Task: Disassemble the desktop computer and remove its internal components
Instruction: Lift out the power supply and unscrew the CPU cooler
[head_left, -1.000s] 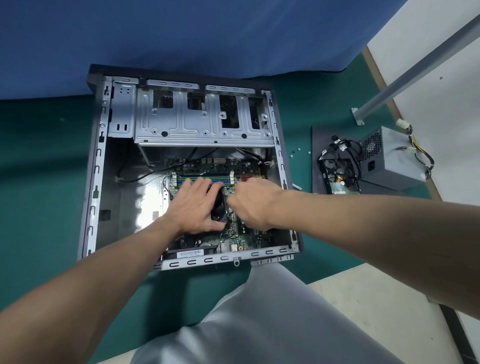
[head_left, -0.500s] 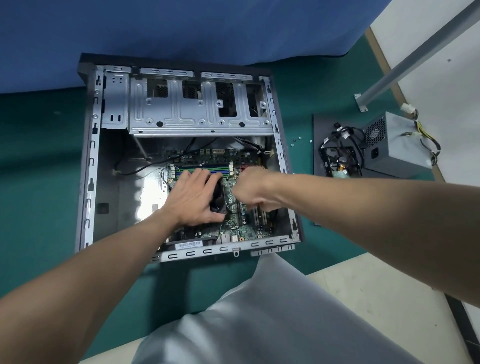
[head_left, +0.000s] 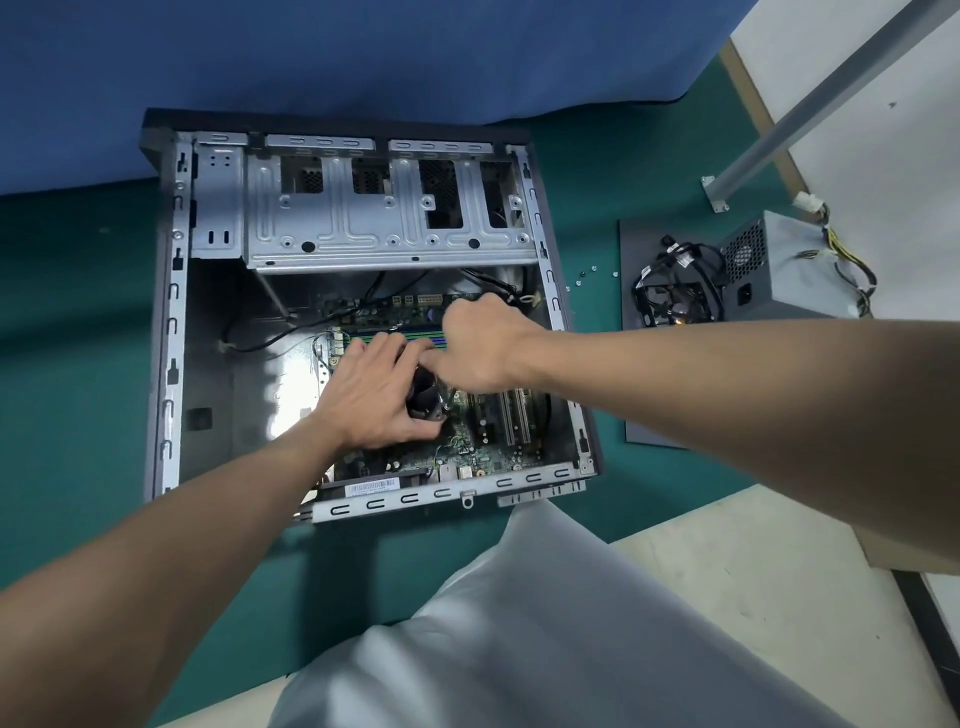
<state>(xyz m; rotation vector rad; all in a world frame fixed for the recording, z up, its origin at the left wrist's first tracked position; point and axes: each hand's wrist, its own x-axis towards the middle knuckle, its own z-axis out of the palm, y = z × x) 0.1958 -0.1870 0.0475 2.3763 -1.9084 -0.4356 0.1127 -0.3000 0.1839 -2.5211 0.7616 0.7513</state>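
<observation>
Green matting (head_left: 78, 312) is covering the work surface, with grey trousers (head_left: 519, 623) nearest. Beyond them the open computer case (head_left: 166, 312) is lying flat. Inside it, the left hand (head_left: 371, 397) is wrapping around the dark cooler fan (head_left: 426, 397) on the circuit board (head_left: 467, 452), while the right hand (head_left: 485, 343) is curling closed just above; its contents are hidden. Farther right, a power supply (head_left: 795, 270) is sitting beside a loose fan (head_left: 675, 301).
</observation>
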